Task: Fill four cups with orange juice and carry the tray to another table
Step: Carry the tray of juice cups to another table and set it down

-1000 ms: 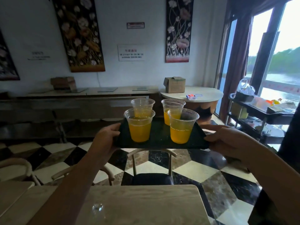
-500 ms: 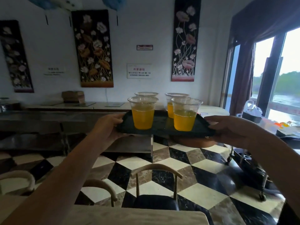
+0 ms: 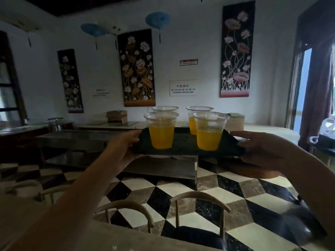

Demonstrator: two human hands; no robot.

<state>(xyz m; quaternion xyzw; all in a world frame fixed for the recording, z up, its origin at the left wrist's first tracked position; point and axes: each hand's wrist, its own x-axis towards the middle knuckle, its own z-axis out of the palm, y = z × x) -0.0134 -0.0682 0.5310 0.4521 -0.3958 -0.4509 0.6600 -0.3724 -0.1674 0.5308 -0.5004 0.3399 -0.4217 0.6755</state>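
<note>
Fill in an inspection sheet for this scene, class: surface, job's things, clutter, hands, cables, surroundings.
Surface: pale tabletop at the bottom edge, nothing seen on it clearly.
Job's things: dark rectangular tray held in the air, roughly level; four clear plastic cups on it, the near-left cup and near-right cup about half full of orange juice.
Clutter: cardboard box on the far counter.
Hands: left hand grips the tray's left edge; right hand grips its right edge.
Cables: nothing seen.
Surroundings: checkered tile floor, curved-back chairs, floral wall panels.

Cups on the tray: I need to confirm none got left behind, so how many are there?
4, all on the tray: front left cup, front right cup, back left cup mostly hidden, back right cup.
</note>
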